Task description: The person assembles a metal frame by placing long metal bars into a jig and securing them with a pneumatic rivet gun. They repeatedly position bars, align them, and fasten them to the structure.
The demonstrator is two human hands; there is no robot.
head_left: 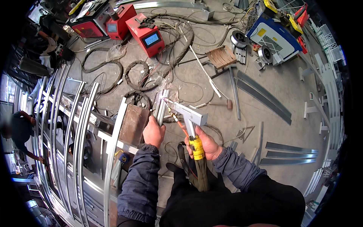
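Note:
My right hand (206, 143) is closed round the handle of a grey welding gun (191, 114), where yellow tape wraps the grip. A thick sheathed cable runs down from it toward my legs. The gun's nozzle points left and meets the far end of a short metal profile (160, 109), where a bright purplish glow shows. My left hand (154, 132) grips the near end of that profile, fingers partly hidden. Beside it stands a rusty brown steel block (133, 123). An orange hose and brass fitting (174, 116) run along the gun's left side.
Long metal rails (81, 140) lie on a rack at the left, with a tape measure (123, 157) beside them. Red machines (145, 36) and coiled cables stand ahead. Wire spools (239, 39) sit near a blue-white machine (278, 38). Flat strips (289, 155) lie right. Another person (22, 130) works far left.

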